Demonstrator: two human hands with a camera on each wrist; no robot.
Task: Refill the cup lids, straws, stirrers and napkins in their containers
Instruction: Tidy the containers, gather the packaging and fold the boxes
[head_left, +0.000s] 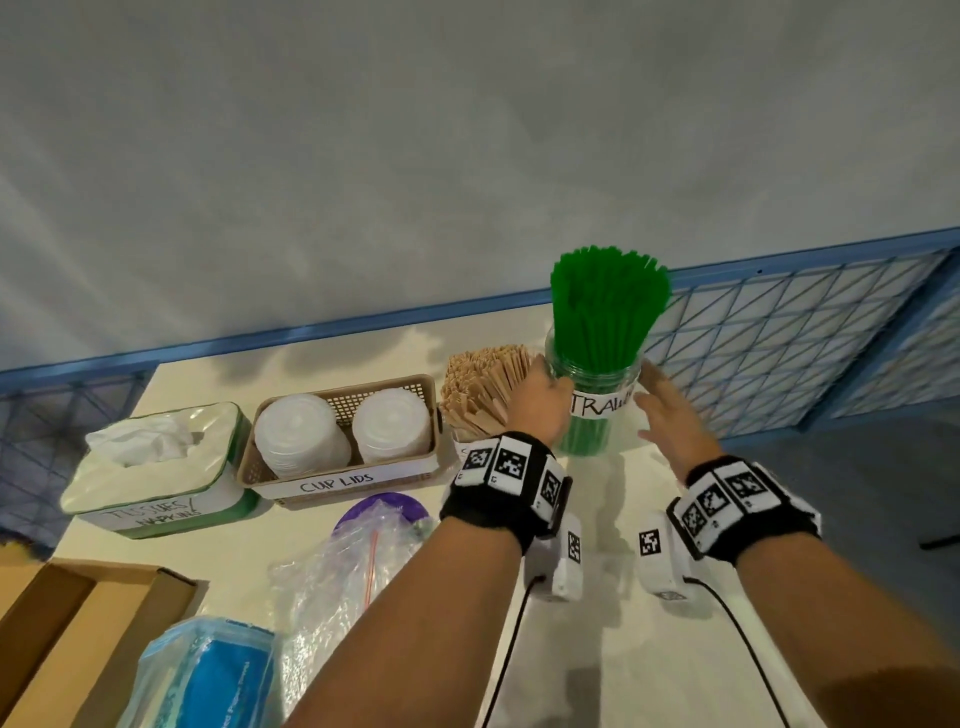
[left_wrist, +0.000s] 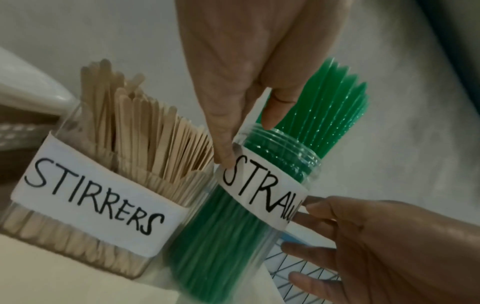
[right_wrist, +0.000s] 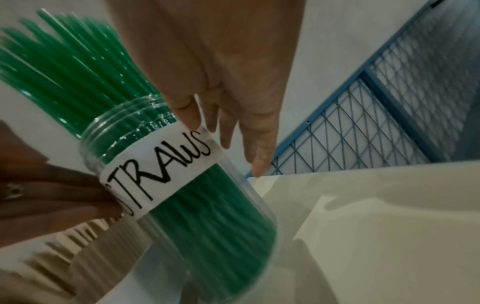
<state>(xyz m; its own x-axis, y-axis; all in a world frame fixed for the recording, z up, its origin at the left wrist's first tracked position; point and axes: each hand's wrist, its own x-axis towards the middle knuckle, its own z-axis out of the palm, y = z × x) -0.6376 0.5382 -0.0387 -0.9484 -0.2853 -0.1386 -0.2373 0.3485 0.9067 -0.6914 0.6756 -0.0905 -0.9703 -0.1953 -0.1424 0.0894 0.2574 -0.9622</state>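
Hands flank the straw jar at the desk's far right corner, the left hand touching its side with straight fingers, the right hand released just beside it, so straws look refilled; steadying it wants care, the edge lying near.

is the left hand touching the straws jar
Touching. In the left wrist view the left hand has a fingertip pressed on the straws jar at its label edge; the right wrist view shows its fingers against the label.
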